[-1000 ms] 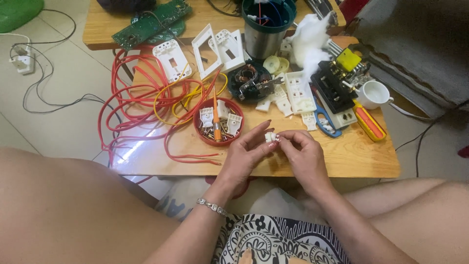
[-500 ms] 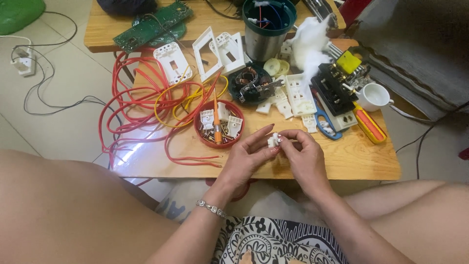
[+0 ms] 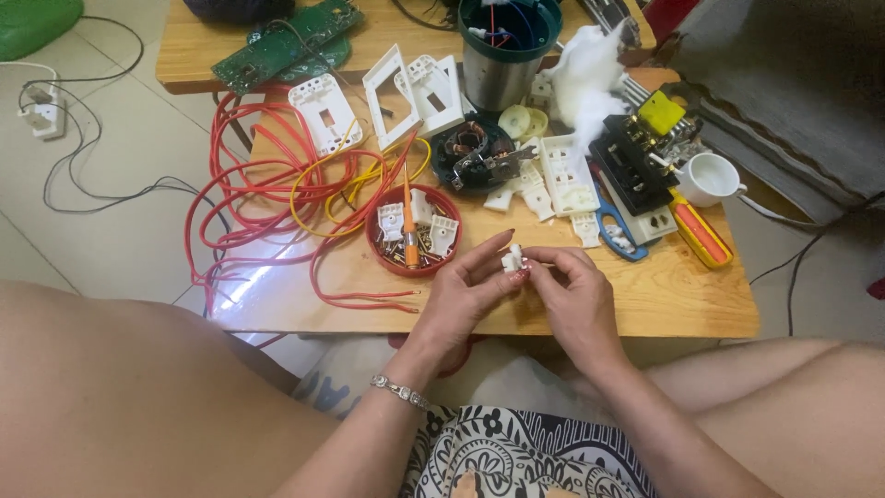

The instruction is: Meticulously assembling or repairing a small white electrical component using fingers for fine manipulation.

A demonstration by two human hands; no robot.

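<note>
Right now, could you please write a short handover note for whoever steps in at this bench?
Left hand: pinches the small white plastic part over the table's near edge.
Right hand: fingertips on the same part from the other side.
Nearby: red bowl with small white parts, screws and an orange tester screwdriver; red and yellow wires; white switch plates behind it.
Done: several white pieces lie loose on the wooden table.
Left: the part in hand is joined to nothing yet.
</note>
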